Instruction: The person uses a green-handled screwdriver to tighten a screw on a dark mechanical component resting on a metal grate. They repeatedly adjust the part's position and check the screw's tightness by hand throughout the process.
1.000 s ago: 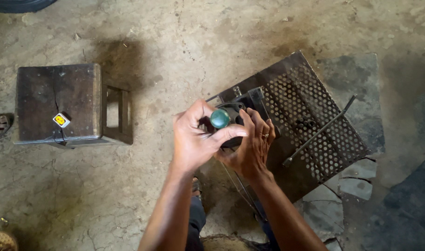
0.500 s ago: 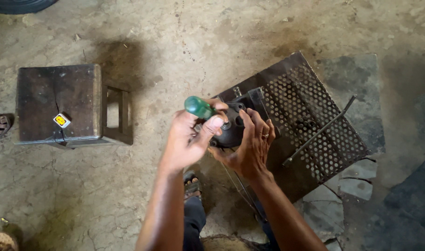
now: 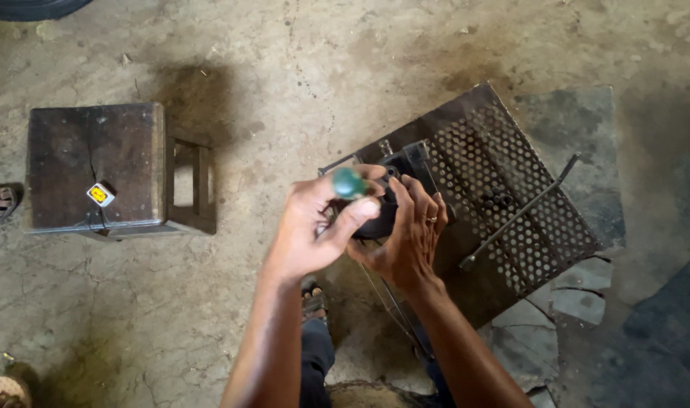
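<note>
Over the near edge of the perforated metal tray [image 3: 526, 219], the left hand [image 3: 311, 234] grips a green-handled screwdriver [image 3: 349, 183], apparently driving it into the black part [image 3: 381, 215] clasped by the right hand [image 3: 405, 242], which calls for steady alignment.

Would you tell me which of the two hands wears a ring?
The right hand, cupping the dark part, has a ring; the left hand, gripping the green handle, is bare.

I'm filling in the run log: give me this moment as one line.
left hand: grips green-handled tool | right hand: holds dark part | under: perforated metal panel | left: wooden stool
</note>
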